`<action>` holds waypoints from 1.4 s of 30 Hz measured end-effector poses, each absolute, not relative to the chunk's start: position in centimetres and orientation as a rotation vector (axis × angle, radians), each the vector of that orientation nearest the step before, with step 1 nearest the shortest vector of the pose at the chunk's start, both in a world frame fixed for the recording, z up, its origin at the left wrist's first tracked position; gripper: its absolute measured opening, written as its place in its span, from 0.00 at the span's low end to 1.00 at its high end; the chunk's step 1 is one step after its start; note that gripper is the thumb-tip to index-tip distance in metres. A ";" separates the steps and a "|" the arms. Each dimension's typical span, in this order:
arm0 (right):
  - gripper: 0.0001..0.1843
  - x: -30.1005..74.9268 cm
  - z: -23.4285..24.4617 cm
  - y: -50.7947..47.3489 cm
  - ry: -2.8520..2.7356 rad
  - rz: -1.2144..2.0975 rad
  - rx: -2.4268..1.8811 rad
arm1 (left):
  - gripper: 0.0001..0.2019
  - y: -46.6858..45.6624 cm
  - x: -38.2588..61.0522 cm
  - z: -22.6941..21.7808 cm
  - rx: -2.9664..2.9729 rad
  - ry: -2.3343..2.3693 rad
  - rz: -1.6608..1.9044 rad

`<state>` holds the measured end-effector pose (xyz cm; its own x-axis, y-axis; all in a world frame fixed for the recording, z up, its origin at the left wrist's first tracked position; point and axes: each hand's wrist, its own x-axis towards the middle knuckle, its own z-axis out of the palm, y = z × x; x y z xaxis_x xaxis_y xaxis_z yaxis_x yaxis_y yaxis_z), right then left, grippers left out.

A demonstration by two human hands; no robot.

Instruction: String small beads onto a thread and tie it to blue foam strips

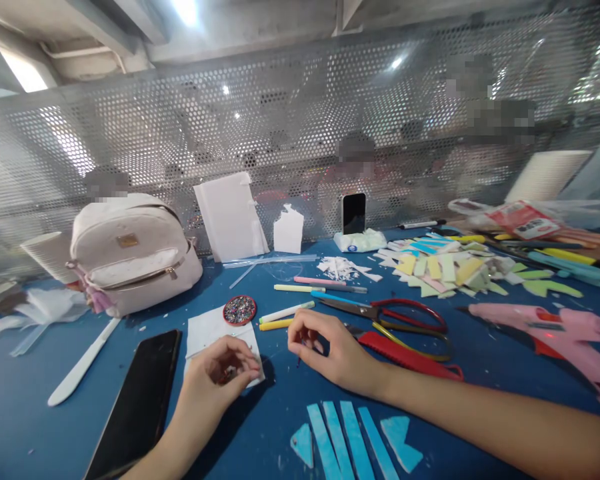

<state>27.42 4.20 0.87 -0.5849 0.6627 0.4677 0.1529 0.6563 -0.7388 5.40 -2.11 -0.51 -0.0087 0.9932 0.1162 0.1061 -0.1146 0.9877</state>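
My left hand [215,377] is curled above a white paper sheet [205,327], fingers bent round; a reddish bit shows inside them, too small to name. My right hand [330,347] hovers above the table with its fingers pinched, and a thin dark tip pokes out below them; the rest of it is hidden. A round red-rimmed dish of glittery bits [239,310] rests on the paper's far edge. Nearest me lie several blue painted strips [351,437], between a blue triangular piece with an eye [303,445] and a blue tail-shaped piece [401,443].
Scissors [347,307], a red utility knife [400,353] and a pink glue gun [535,323] lie to the right. Several markers [287,313] lie ahead. Coloured pieces [445,267] form a heap. A black phone [137,400], white knife [83,363] and backpack [130,260] occupy the left.
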 end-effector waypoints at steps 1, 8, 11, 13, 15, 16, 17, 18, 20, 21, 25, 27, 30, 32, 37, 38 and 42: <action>0.06 27.4 0.9 4.2 -2.104 0.849 -0.632 | 0.06 -2.1 5.4 -0.5 1.356 1.242 1.267; 0.06 27.4 0.9 4.2 -2.100 0.861 -0.632 | 0.07 -2.0 5.5 -0.7 1.330 1.240 1.293; 0.05 27.5 0.9 4.2 -2.104 0.859 -0.634 | 0.07 -2.1 5.5 -0.6 1.331 1.239 1.297; 0.06 27.5 0.9 4.2 -2.106 0.853 -0.641 | 0.07 -2.1 5.5 -0.6 1.329 1.240 1.299; 0.06 27.5 0.9 4.2 -2.112 0.848 -0.648 | 0.07 -2.1 5.5 -0.5 1.329 1.241 1.300; 0.06 27.5 0.9 4.2 -2.113 0.848 -0.652 | 0.07 -2.1 5.5 -0.5 1.330 1.241 1.299; 0.05 27.5 0.8 4.2 -2.115 0.848 -0.654 | 0.07 -2.1 5.5 -0.5 1.333 1.243 1.296; 0.05 27.5 0.8 4.2 -2.114 0.847 -0.654 | 0.07 -2.1 5.5 -0.5 1.338 1.244 1.293; 0.05 27.5 0.9 4.2 -2.112 0.847 -0.650 | 0.07 -2.1 5.5 -0.4 1.345 1.244 1.288; 0.05 27.5 0.9 4.2 -2.112 0.849 -0.647 | 0.07 -2.1 5.5 -0.4 1.349 1.244 1.289; 0.05 27.4 1.0 4.1 -2.121 0.849 -0.648 | 0.07 -2.2 5.6 -0.3 1.359 1.252 1.294; 0.05 27.4 0.9 4.2 -2.121 0.839 -0.649 | 0.07 -2.2 5.6 -0.3 1.361 1.260 1.295; 0.05 27.5 0.9 4.2 -2.121 0.838 -0.647 | 0.06 -2.2 5.6 -0.2 1.363 1.260 1.297; 0.04 27.5 0.8 4.3 -2.122 0.840 -0.648 | 0.06 -2.2 5.6 -0.1 1.369 1.258 1.299; 0.05 27.5 0.8 4.2 -2.121 0.838 -0.645 | 0.06 -2.2 5.5 -0.1 1.397 1.260 1.295; 0.05 27.5 0.8 4.2 -2.122 0.837 -0.646 | 0.06 -2.2 5.5 -0.2 1.403 1.261 1.294; 0.05 27.5 1.0 4.1 -2.123 0.838 -0.651 | 0.06 -2.1 5.4 -0.3 1.420 1.283 1.280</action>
